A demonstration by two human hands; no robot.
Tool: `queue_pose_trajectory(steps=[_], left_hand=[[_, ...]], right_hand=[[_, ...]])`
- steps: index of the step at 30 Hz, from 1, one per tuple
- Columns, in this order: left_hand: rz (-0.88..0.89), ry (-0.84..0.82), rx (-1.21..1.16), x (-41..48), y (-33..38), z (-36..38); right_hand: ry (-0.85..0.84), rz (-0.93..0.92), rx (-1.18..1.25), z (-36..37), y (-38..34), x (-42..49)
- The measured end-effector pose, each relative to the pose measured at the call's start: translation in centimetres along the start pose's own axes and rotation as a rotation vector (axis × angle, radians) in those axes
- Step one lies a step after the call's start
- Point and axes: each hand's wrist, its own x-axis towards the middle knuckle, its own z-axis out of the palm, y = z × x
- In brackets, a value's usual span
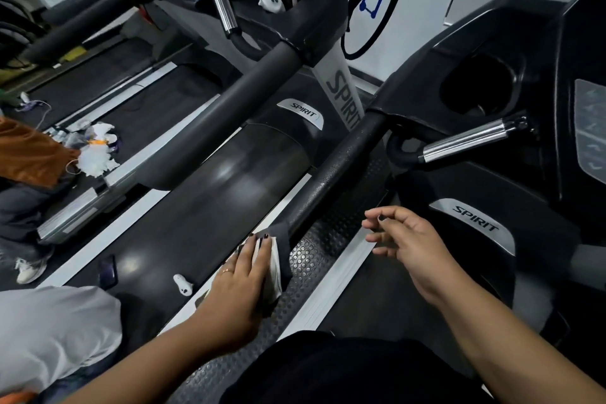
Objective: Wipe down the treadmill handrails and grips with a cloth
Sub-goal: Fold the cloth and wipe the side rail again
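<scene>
Handrail [331, 174] of the nearer treadmill: dark, pebbled sleeve, running diagonally from under the console down to its bent free end at lower centre. Cloth [274, 267]: white, folded, pressed against that free end, one tail hanging below it. Left hand [244, 275]: laid over the cloth, fingers [262, 249] nearly straight, pinning it to the rail end rather than wrapping it; thumb hidden. Right hand [406, 239]: hovering just right of the rail, fingers [377, 216] loosely curled and apart, holding nothing, touching nothing. Chrome grip [465, 141]: further up on the right, below the console, well clear of both hands.

Step judged in hand: wiping the rail's free end, at one extreme of a pass along the rail.

Recommended:
- Wrap the cloth fully round the tube instead of pressing one face only; underside otherwise likely missed.
- Draw along the whole length toward the console in one steady stroke, turning to a fresh fold midway.
- Press firmly, the pebbled texture being likely to trap grime.
- Steady with the free right hand higher on the rail if needed.
- Finish on the chrome grip, twisting the cloth round it.

Risk: loose cloth tail slipping off the rail end.
</scene>
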Motion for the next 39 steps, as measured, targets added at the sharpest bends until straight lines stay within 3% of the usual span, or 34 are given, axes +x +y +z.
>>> queue_pose_trajectory(steps=[3,19,26,39], left_hand=[[-0.001,0.099,0.121,0.8,0.1,1.1],[-0.115,0.212,-0.087,13.6,8.2,-3.8],[-0.122,0.309,-0.041,10.7,6.6,-2.1],[-0.292,0.263,-0.031,1.1,0.8,1.8]], right_hand=[[0.006,-0.002,0.017,-0.7,-0.6,0.3],[0.039,-0.007,0.039,-4.4,-1.1,-1.9],[0.065,0.008,0.034,-5.6,-0.2,-3.5],[0.045,0.013,0.058,-7.1,0.6,-4.8]])
